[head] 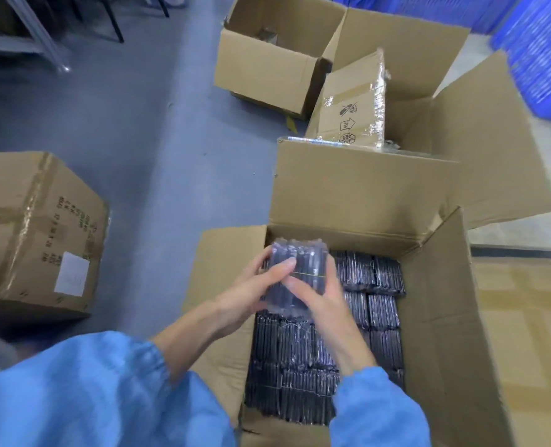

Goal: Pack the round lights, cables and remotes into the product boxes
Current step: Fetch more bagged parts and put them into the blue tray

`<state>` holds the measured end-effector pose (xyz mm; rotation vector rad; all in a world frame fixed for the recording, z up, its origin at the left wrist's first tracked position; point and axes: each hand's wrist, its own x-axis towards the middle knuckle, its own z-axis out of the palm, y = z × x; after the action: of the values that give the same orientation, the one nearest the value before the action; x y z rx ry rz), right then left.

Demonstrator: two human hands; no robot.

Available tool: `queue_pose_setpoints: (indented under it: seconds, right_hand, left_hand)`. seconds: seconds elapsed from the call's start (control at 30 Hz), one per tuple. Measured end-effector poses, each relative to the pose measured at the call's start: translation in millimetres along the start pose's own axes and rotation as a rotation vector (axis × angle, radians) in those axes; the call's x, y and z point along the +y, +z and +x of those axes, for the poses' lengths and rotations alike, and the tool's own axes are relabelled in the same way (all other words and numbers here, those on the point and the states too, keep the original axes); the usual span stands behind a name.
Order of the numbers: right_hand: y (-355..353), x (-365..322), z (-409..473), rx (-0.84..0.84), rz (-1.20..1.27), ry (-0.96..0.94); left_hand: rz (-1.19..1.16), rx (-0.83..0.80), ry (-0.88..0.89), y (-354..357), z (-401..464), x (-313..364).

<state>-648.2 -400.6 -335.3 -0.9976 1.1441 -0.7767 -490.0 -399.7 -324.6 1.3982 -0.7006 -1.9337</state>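
1. I see both hands over the open carton (435, 317), holding one bundle of black remotes (295, 269) between them, raised above the carton's far left corner.
2. My left hand (261, 285) grips the bundle from its left side, thumb lying across the front face and fingers curled round behind.
3. My right hand (319, 298) holds the bundle's lower right part, fingers wrapped under and across it, touching the thin yellow-green band (309, 274) that runs round the pack.
4. The bundle is in clear wrap, standing roughly upright and blurred.
5. Below the hands, the carton is packed with more wrapped black bundles (358, 317) set in rows, reaching close to the near wall.
6. Blue sleeves (106, 391) cover both forearms.
7. A taped, closed box (35, 230) sits on the grey floor well apart to the left; open cartons (267, 59) stand beyond, and blue crates (542, 53) at the far right.
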Motion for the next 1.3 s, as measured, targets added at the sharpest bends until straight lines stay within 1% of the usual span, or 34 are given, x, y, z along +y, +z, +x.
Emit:
queue_pose_setpoints:
  seconds: [0.07, 0.1, 0.13, 0.17, 0.2, 0.23, 0.27, 0.3, 0.33, 0.37, 0.4, 0.43, 0.47, 0.53, 0.6, 0.73, 0.87, 0.97, 1.03, 1.1, 1.17, 1.23, 1.3]
  right_hand:
    - [32.4, -19.2, -1.9, -0.085, -0.272, -0.161]
    - [32.1, -23.9, 0.6, -0.110, -0.320, -0.227]
    - [23.0, -28.7, 4.9, -0.072, -0.275, -0.267]
    - [6.9, -27.2, 10.3, 0.069, -0.187, -0.292]
    - [-12.2, -16.2, 17.6, 0.266, -0.109, -0.281]
    - [-29.6, 3.7, 26.1, 0.452, -0.114, -0.205]
    - [-43.7, 26.4, 32.6, 0.551, -0.226, -0.057]
    - [-51.6, 55.7, 36.5, 0.514, -0.357, 0.160]
    - [-55.1, 90.2, 36.2, 0.372, -0.431, 0.394]
    - [-55.0, 124.9, 35.4, 0.208, -0.450, 0.585]
    - [-51.6, 154.6, 33.9, 0.092, -0.455, 0.714]
    - [-47.7, 177.7, 32.3, 0.049, -0.460, 0.790]
    - [-44.1, 192.1, 31.4, 0.062, -0.465, 0.819]
    - [-39.3, 205.8, 34.0, 0.103, -0.471, 0.818]
    - [-35.4, 206.3, 36.8, 0.071, -0.441, 0.832]
    - [-35.0, 209.4, 29.5, 0.076, -0.298, 0.775]
    - [-38.0, 201.8, 18.4, 0.106, -0.066, 0.710]
    - [-51.4, 172.4, 6.5, 0.081, 0.133, 0.699]
    - [-61.0, 134.0, 0.6, 0.082, 0.189, 0.633]
    - [-61.9, 81.2, -5.2, 0.087, 0.186, 0.494]
    - [-51.5, 23.7, -13.3, 0.063, 0.263, 0.279]
    - [-24.8, -31.2, -22.0, -0.041, 0.340, 0.044]
    - [14.6, -75.8, -26.6, -0.196, 0.365, -0.130]
  left_hand:
    - [-0.213, 0.000, 0.039, -3.3, -0.4, 6.7]
    - [-0.287, -0.005, 0.040, -11.7, -2.7, 11.2]
    - [-0.355, -0.020, 0.029, -22.3, -3.9, 15.1]
    - [-0.429, -0.035, 0.016, -32.8, -5.0, 19.0]
    - [-0.497, -0.039, 0.006, -42.3, -5.6, 21.6]
    - [-0.550, -0.040, -0.006, -48.2, -5.6, 23.4]
    - [-0.590, -0.048, -0.012, -52.0, -5.5, 24.8]
    - [-0.614, -0.066, -0.015, -53.7, -6.5, 25.8]
    - [-0.626, -0.081, -0.020, -55.0, -7.1, 24.9]
    - [-0.628, -0.092, -0.026, -57.2, -7.6, 23.3]
    - [-0.621, -0.095, -0.030, -60.4, -7.2, 20.8]
    - [-0.611, -0.086, -0.035, -62.7, -7.1, 18.5]
    - [-0.603, -0.062, -0.038, -64.9, -5.8, 15.8]
    - [-0.610, -0.014, -0.049, -69.8, -3.9, 11.1]
    - [-0.644, 0.008, -0.046, -75.1, -2.8, 10.0]
    - [-0.661, 0.037, -0.018, -86.6, -1.8, 9.8]
    - [-0.649, 0.097, 0.010, -91.4, 0.0, 4.9]
    - [-0.624, 0.122, 0.010, -90.5, -0.9, 3.4]
    - [-0.596, 0.143, 0.021, -88.8, -1.1, 4.8]
    - [-0.569, 0.177, 0.041, -86.7, 0.2, 5.5]
    - [-0.525, 0.192, 0.033, -81.8, 0.7, 6.5]
    - [-0.461, 0.217, 0.042, -73.0, -1.4, 9.6]
    - [-0.428, 0.235, 0.072, -65.1, -3.0, 8.1]
